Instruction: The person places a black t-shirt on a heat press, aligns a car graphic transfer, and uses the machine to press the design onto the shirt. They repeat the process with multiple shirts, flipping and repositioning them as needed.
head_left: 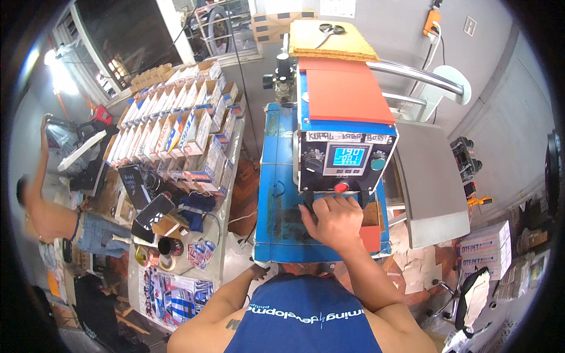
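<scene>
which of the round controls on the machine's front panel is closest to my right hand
The red button, centred below the lit screen, just above your right hand. The black knob and green control sit higher, left and right of the screen.

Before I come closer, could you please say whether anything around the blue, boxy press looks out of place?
Black-handled metal scissors lie loose on the yellow, flat pad atop the press, an odd perch for a sharp tool. Pale, flat sheets also lie scattered on the reddish floor to its right, which looks untidy.

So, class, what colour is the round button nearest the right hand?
The button is red, clearest in the head view.
</scene>
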Demonstrator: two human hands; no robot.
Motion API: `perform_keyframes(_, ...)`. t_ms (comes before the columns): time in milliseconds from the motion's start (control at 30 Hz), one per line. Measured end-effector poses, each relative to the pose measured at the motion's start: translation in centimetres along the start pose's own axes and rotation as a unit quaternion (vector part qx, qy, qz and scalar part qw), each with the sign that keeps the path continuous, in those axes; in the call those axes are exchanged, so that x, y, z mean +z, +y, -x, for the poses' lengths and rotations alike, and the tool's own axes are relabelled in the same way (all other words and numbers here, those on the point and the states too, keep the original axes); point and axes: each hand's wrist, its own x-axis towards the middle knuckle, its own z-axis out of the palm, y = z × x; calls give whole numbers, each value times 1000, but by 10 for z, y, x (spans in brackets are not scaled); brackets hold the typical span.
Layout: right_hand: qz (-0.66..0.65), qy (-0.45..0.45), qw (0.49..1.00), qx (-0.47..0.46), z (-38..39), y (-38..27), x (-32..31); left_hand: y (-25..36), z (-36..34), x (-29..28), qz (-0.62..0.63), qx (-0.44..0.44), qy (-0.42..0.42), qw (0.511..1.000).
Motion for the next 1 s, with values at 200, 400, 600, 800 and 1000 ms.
perform_keyframes(200,7,3,1000,0,3,2,4,29,-15,2,13,-22,-50,998)
perform_keyframes(400,6,9,1000,-6,4,4,6,30,-8,2,23,-52,-65,996)
perform_keyframes(600,10,7,1000,-15,4,5,4,25,1,6,38,-79,-76,993)
perform_keyframes(800,2,11,1000,-18,3,6,4,31,3,8,79,-92,-67,990)
perform_keyframes(1000,5,-19,1000,-19,3,14,-4,38,6,4,228,-95,-16,969)
